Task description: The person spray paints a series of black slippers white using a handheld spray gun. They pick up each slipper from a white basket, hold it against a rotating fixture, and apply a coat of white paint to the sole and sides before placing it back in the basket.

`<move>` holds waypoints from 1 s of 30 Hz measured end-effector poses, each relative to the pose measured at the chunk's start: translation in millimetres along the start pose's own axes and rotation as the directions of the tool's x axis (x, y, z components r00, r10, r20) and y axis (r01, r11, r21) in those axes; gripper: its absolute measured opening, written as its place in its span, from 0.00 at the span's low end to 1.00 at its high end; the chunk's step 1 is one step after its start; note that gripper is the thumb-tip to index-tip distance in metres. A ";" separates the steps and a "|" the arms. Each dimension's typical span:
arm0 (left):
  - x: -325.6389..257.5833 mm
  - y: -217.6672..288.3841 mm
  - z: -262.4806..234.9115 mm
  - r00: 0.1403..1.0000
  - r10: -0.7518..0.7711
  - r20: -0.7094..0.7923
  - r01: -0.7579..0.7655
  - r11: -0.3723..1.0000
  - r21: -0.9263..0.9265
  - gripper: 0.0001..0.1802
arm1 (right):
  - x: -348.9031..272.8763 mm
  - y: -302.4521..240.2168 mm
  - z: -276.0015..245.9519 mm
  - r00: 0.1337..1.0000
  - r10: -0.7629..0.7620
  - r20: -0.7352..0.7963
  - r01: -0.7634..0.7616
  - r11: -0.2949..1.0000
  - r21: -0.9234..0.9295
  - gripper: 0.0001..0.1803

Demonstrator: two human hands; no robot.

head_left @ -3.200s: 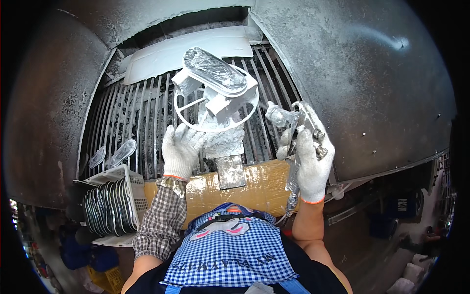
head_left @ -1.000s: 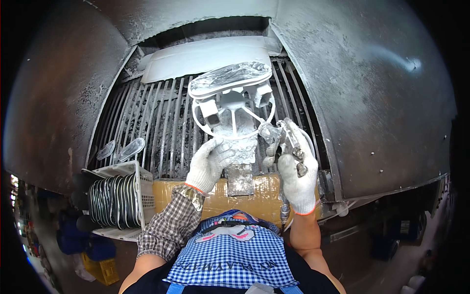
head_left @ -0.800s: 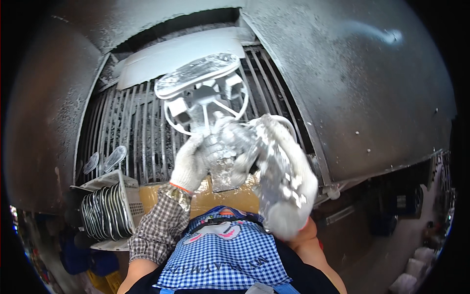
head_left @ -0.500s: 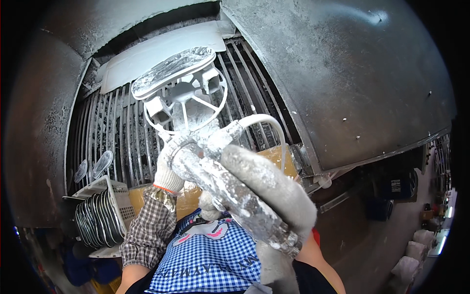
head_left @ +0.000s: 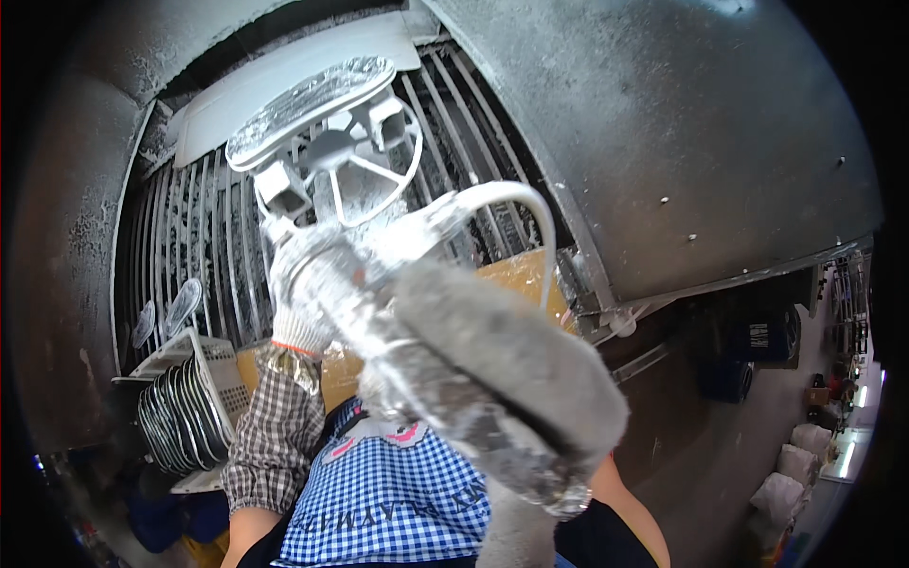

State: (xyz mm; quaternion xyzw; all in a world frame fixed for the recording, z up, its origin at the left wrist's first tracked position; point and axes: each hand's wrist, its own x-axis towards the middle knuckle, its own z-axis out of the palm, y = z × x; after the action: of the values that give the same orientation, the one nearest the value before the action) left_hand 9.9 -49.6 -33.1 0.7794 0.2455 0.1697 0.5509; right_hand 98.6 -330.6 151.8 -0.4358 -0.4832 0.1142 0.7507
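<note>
The right hand (head_left: 525, 355) is closed around a crusted spray gun (head_left: 440, 383), which is very close to the camera, with a white hose (head_left: 546, 237) arching beside it. The left hand (head_left: 301, 327) is mostly covered by the gun; only its cuff side shows well, so I cannot tell if its fingers are open or hold something. Beyond them, the oval piece (head_left: 312, 109), with shiny film on its top, sits on two white square blocks (head_left: 284, 187) of the wheel-shaped stand (head_left: 331, 150). In my judgement, the hose could catch on the stand if the gun swings across, and such a pull could shift the oval piece. A careless turn of the gun could also knock the left fingers, because both overlap in this view.
</note>
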 end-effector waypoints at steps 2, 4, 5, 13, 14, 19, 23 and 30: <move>-3.9 72.5 16.4 0.931 0.361 0.059 -0.358 0.864 0.354 0.29 | -2.6 -9.9 1.0 0.998 0.013 -0.060 -0.017 0.998 -0.053 0.52; -2.4 79.2 23.4 0.987 0.163 0.004 -0.153 0.934 -0.322 0.24 | -3.8 -11.6 1.4 0.997 0.014 -0.074 -0.017 0.999 -0.044 0.53; -0.8 69.2 22.5 0.999 0.035 0.030 -0.007 0.763 -0.646 0.22 | -0.3 -9.4 1.5 0.997 0.015 -0.070 -0.017 0.999 -0.027 0.54; 31.9 103.9 38.8 0.983 -0.181 -0.013 0.038 0.276 -0.960 0.18 | -5.8 -3.2 -18.0 0.930 0.188 -0.316 -0.195 0.981 0.010 0.62; 41.0 107.5 40.8 0.978 -0.205 -0.030 0.019 0.236 -0.971 0.18 | -5.6 1.3 -21.3 0.917 0.213 -0.337 -0.221 0.975 0.015 0.63; 77.4 134.1 53.2 0.967 -0.225 -0.117 -0.073 0.195 -0.978 0.32 | -25.3 27.8 -37.3 0.881 0.243 -0.405 -0.279 0.960 -0.031 0.54; 111.2 139.7 58.4 0.941 -0.321 -0.108 -0.089 0.073 -0.993 0.39 | -29.0 30.5 -38.7 0.859 0.278 -0.431 -0.308 0.951 0.001 0.48; 137.9 115.2 53.6 0.912 0.006 -0.409 -0.284 0.729 -0.622 0.13 | -33.2 36.1 -25.4 0.831 0.315 -0.459 -0.399 0.912 -0.097 0.41</move>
State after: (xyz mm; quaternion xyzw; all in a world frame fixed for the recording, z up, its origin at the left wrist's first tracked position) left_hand 174.4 -44.0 56.6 0.4978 0.2069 0.4372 0.7199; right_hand 111.8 -342.6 99.5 -0.6022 -0.2221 0.1068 0.7594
